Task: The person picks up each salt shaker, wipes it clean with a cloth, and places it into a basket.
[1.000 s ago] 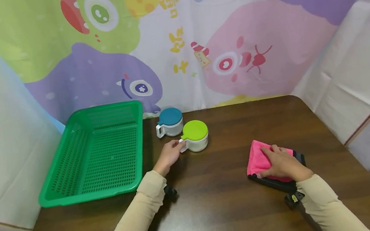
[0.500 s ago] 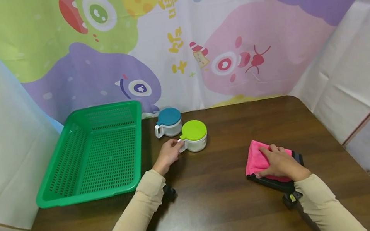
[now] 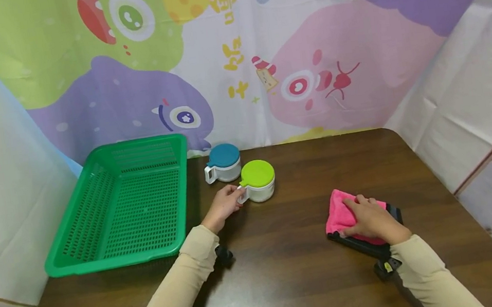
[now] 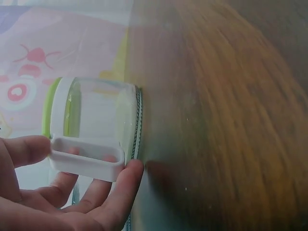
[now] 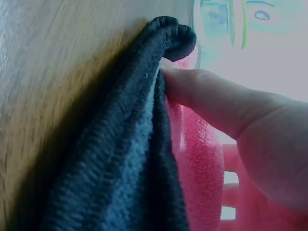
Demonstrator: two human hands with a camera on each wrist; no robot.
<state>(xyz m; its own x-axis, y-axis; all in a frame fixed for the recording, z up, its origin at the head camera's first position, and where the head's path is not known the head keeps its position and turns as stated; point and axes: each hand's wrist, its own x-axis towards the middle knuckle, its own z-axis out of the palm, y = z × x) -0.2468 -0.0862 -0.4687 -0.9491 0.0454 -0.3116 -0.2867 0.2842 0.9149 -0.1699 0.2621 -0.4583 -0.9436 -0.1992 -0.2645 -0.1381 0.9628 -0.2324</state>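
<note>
My left hand (image 3: 224, 207) pinches the white handle of a seasoning jar (image 3: 259, 182) with a lime-green lid. In the left wrist view the thumb lies at the lid end of the handle (image 4: 86, 166) and the fingers bend under it; the jar's body (image 4: 96, 103) is see-through. Close behind it stands a second jar (image 3: 224, 163) with a blue lid. At the right, my right hand (image 3: 371, 217) grips a folded pink cloth (image 3: 340, 213) with dark edging. The right wrist view shows the thumb at the dark edge (image 5: 120, 139) and the fingers against the pink side.
A green plastic basket (image 3: 141, 209) with slatted holes stands at the left of the brown wooden table (image 3: 280, 273). A printed cartoon curtain (image 3: 241, 118) hangs behind the table's far edge, and pale curtains (image 3: 464, 73) close off both sides.
</note>
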